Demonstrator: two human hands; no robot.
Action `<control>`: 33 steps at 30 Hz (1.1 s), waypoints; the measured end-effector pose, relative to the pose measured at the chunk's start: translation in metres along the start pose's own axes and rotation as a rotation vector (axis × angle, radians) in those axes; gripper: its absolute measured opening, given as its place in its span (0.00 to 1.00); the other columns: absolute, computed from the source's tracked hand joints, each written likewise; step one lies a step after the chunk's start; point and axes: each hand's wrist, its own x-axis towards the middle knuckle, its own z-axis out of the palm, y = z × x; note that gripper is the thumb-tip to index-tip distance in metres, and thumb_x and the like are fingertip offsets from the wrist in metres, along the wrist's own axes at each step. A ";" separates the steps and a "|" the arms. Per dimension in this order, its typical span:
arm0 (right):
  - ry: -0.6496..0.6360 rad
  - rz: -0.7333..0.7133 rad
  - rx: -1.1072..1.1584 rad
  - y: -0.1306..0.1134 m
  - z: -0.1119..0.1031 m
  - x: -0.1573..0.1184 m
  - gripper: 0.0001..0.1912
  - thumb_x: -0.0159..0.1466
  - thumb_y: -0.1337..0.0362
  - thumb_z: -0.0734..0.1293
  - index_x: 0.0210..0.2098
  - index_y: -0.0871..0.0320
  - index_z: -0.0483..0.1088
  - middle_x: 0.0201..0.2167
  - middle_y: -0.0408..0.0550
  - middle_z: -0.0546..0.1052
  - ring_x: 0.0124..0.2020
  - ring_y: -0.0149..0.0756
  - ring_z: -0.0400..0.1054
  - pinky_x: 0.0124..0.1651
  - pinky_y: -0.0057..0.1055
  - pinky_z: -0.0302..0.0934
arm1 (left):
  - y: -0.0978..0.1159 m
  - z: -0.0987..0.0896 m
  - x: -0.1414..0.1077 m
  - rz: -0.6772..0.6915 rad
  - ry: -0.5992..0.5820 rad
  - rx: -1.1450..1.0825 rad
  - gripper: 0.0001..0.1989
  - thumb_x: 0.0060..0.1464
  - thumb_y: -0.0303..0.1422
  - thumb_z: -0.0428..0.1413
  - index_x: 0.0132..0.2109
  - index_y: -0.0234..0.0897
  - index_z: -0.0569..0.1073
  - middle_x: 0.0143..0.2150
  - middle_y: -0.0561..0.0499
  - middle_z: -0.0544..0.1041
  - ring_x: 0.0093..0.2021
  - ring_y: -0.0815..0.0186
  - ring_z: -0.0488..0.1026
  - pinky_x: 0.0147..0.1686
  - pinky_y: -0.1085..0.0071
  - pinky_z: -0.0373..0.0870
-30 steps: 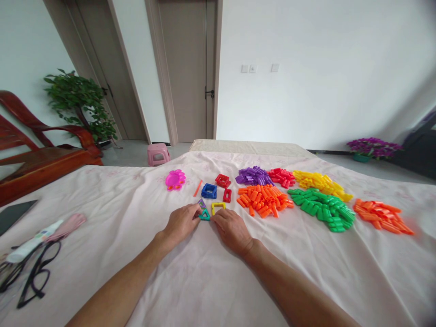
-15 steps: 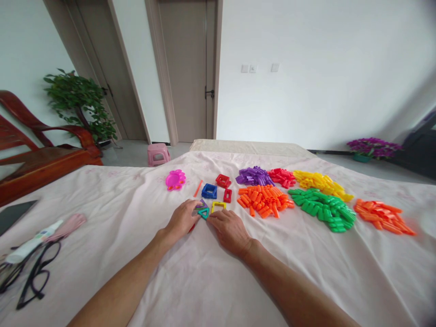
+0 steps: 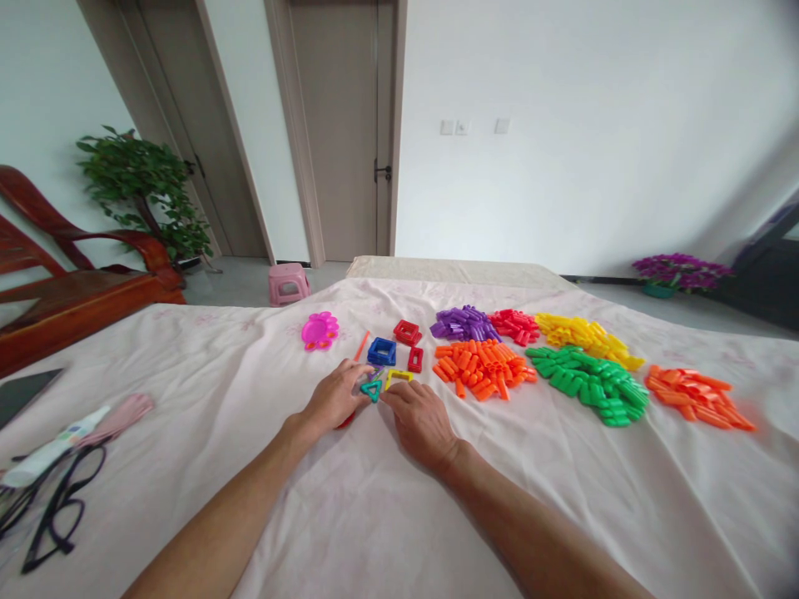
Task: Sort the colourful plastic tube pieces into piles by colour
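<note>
My left hand (image 3: 337, 397) is curled with its fingertips closed at the edge of a teal triangle magnetic tile (image 3: 370, 391). A purple piece (image 3: 376, 371) shows just behind those fingertips, and a red piece (image 3: 345, 422) peeks out beneath the palm. Opposite it, my right hand (image 3: 423, 422) rests low over the cloth, fingers bent together and tips close to the triangle's right corner; whatever they pinch, if anything, is hidden. A yellow square tile (image 3: 399, 376) lies just beyond the right fingers. Blue square tiles (image 3: 382, 351) are stacked farther back.
Red frame tiles (image 3: 408, 333), an orange stick (image 3: 361, 344) and a pink flower-shaped dish (image 3: 320, 331) lie behind the hands. Piles of purple (image 3: 467, 323), orange (image 3: 483, 368), green (image 3: 590, 384) and yellow pieces (image 3: 587, 337) spread rightward. Glasses (image 3: 66, 507) and a white tube (image 3: 56, 449) lie left.
The view has shifted slightly. The teal triangle is turned a little between the hands, and more of the red piece shows under my left palm. My right hand has barely moved.
</note>
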 end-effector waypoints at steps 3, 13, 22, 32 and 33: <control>0.025 0.037 -0.031 -0.003 -0.007 0.000 0.19 0.68 0.70 0.63 0.56 0.52 0.70 0.52 0.51 0.75 0.50 0.44 0.65 0.48 0.39 0.58 | 0.003 -0.002 0.003 0.060 -0.042 0.069 0.30 0.51 0.33 0.61 0.62 0.44 0.70 0.57 0.47 0.71 0.55 0.59 0.72 0.55 0.68 0.68; -0.017 -0.013 0.010 -0.008 -0.006 0.006 0.20 0.67 0.60 0.67 0.58 0.49 0.69 0.60 0.49 0.70 0.63 0.49 0.56 0.67 0.48 0.48 | 0.004 -0.004 0.011 0.092 -0.082 0.151 0.22 0.52 0.34 0.59 0.55 0.40 0.73 0.53 0.45 0.73 0.53 0.58 0.73 0.54 0.67 0.68; 0.010 -0.010 0.031 -0.009 -0.009 0.007 0.17 0.67 0.64 0.66 0.55 0.51 0.71 0.57 0.49 0.73 0.61 0.48 0.58 0.66 0.48 0.50 | -0.012 -0.005 0.016 0.134 -0.084 0.013 0.15 0.51 0.35 0.62 0.47 0.39 0.75 0.47 0.47 0.74 0.46 0.59 0.74 0.48 0.67 0.69; 0.008 -0.014 0.033 -0.009 -0.006 0.007 0.18 0.66 0.65 0.66 0.56 0.52 0.70 0.57 0.49 0.73 0.61 0.47 0.58 0.66 0.47 0.49 | -0.018 -0.001 0.018 0.152 -0.043 -0.093 0.11 0.52 0.33 0.63 0.43 0.38 0.76 0.42 0.48 0.74 0.40 0.63 0.75 0.44 0.69 0.70; 0.013 -0.010 0.036 -0.008 -0.006 0.007 0.19 0.66 0.66 0.65 0.56 0.53 0.70 0.57 0.49 0.73 0.61 0.47 0.58 0.65 0.46 0.50 | -0.018 -0.001 0.018 0.148 -0.045 -0.093 0.11 0.52 0.33 0.63 0.43 0.38 0.76 0.42 0.48 0.74 0.40 0.63 0.75 0.43 0.69 0.70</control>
